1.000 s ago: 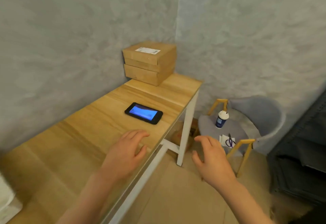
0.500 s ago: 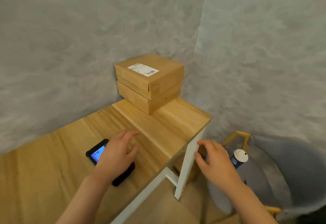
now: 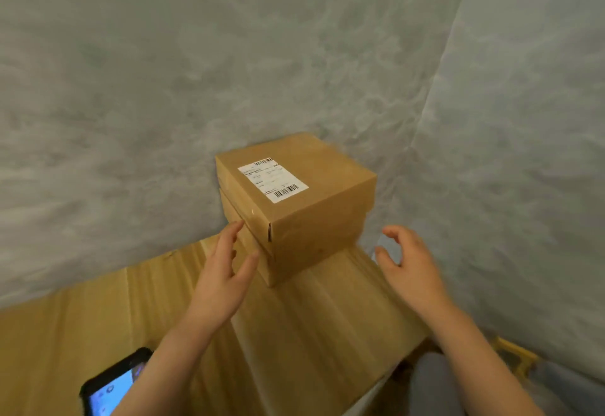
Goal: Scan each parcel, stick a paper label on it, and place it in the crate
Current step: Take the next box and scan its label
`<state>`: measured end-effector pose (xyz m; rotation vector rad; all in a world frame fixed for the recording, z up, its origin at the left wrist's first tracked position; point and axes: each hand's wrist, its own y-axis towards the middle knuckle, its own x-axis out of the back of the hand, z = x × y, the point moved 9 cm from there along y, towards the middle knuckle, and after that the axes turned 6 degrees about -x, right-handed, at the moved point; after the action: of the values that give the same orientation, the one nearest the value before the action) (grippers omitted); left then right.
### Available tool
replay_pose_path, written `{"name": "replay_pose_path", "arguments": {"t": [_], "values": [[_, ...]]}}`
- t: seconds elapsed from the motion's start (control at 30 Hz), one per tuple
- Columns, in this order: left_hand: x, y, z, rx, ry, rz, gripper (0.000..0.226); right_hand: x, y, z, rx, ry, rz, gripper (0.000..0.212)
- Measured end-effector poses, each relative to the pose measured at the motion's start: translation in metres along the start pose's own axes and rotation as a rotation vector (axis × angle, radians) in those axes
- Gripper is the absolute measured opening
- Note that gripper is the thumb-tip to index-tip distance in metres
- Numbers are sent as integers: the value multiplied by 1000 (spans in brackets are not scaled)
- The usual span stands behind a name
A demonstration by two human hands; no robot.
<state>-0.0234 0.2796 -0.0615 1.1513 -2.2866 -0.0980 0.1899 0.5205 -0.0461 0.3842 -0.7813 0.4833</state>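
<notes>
Parcels [image 3: 294, 206] stacked on table [image 3: 327, 311], both hands spread beside them.

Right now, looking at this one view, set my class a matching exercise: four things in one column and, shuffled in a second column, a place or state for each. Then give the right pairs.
Things
1. top parcel
2. phone
3. left hand
4. right hand

Places or states
A. lies on the table near the bottom left, screen lit blue
B. open, off the stack's right side, touching nothing
C. stacked on another box, white barcode label facing up
D. open, fingertips at the stack's left side

Pairs: 1-C, 2-A, 3-D, 4-B
</notes>
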Motion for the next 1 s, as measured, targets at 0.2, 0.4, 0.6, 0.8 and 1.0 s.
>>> {"name": "replay_pose_path", "arguments": {"t": [0.2,0.4,0.6,0.8,1.0], "values": [[-18,18,-2,145,-243,-173,53,-6,95,13,-9,264,38,56],[-29,26,-17,171,-336,-258,50,-19,138,18,-24,414,141,49],[7,-2,-20,142,-391,-424,52,-13,110,54,104,495,116,18],[97,-69,3,145,-303,-622,52,-54,47,121,199,639,270,16],[204,-161,34,188,-175,-840,44,-140,-44,199,263,638,526,19]]}}
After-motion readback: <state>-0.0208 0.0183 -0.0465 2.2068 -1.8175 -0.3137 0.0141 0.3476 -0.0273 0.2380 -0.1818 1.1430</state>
